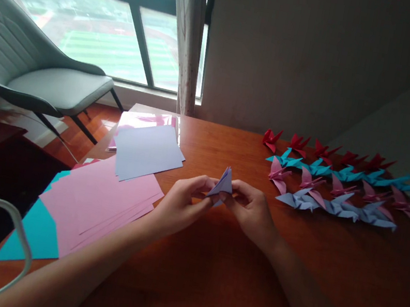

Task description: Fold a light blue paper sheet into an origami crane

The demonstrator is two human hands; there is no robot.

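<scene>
Over the middle of the wooden table, a small piece of folded lavender origami paper is held up with its narrow point upward. My left hand pinches its left side between thumb and fingers. On the other side, my right hand grips the lower right part, the thumb pressed on the front. The fingertips behind the paper are partly hidden. To the right stand rows of folded paper cranes: red, turquoise, pink and lavender.
Left of my hands lie lavender sheets, pink sheets and turquoise sheets. A shiny plastic packet is under the lavender ones. A grey chair stands by the window, and a pale curved rail is at lower left.
</scene>
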